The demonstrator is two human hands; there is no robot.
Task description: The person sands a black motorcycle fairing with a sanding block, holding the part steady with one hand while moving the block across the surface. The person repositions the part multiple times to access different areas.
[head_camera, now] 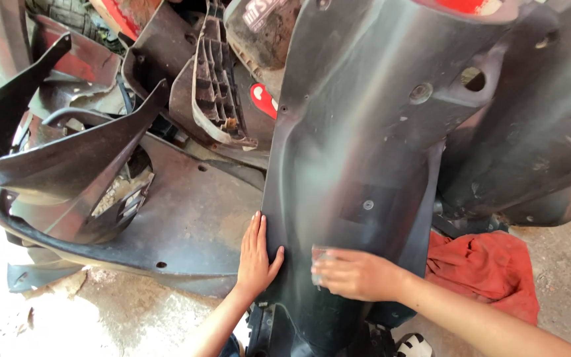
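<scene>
Red sticker with white mark (264,100) on dark panel at centre, white-lettered label (259,13) on grey part at top

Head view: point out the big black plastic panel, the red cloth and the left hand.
black plastic panel (358,152), head view, on its broad middle face.
red cloth (490,268), head view, on its folded centre.
left hand (256,258), head view, on the back of the hand.

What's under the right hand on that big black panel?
The right hand presses a small pale pad or cloth against the black panel; only its edge shows, the rest is covered by the fingers.
</scene>
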